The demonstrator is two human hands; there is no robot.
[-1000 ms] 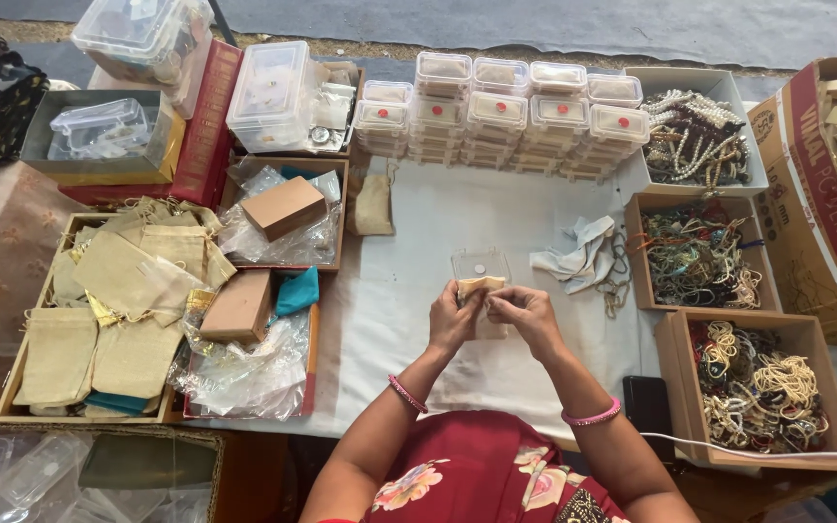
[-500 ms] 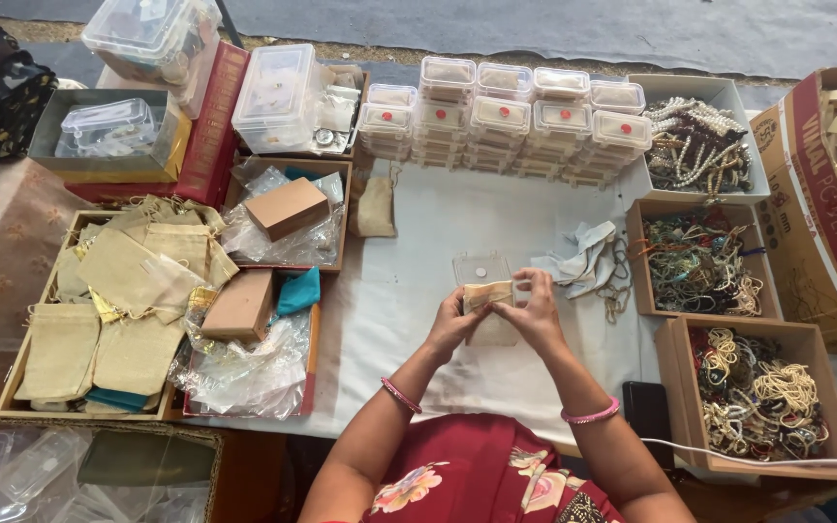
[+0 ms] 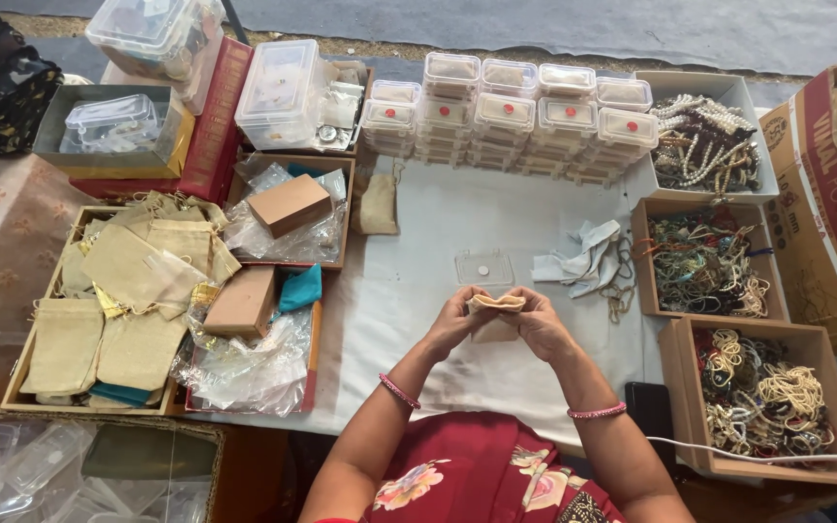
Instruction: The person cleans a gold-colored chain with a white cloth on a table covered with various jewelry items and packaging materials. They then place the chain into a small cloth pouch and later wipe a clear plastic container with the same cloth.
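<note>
From my remote seat I see both hands meeting over the white tablecloth [image 3: 409, 291], and the small beige pouch [image 3: 496, 303] now sits pinched between them at its top edge. The left hand [image 3: 452, 323] grips the left corner, the right hand [image 3: 542, 324] the right corner, fingers clamped on the cloth from both sides. Compared with a second ago the hands have dropped a little toward the body and drawn closer, and the pouch mouth, which stood more upright half a second ago, now lies folded over flat between the thumbs (I cannot tell whether anything is inside it). I judge the pouch is being closed or pressed shut rather than opened.

The small clear lidded box [image 3: 483, 267] lies on the cloth just beyond the fingertips, apart from both hands and in the same spot as before. To its right a crumpled pale cloth [image 3: 578, 260] rests near the cardboard tray of bead strings [image 3: 704, 266]. On the left, the tray of beige drawstring bags [image 3: 118, 291] stays untouched, and the stack of clear boxes with red dots [image 3: 506, 111] stands at the far edge.
</note>
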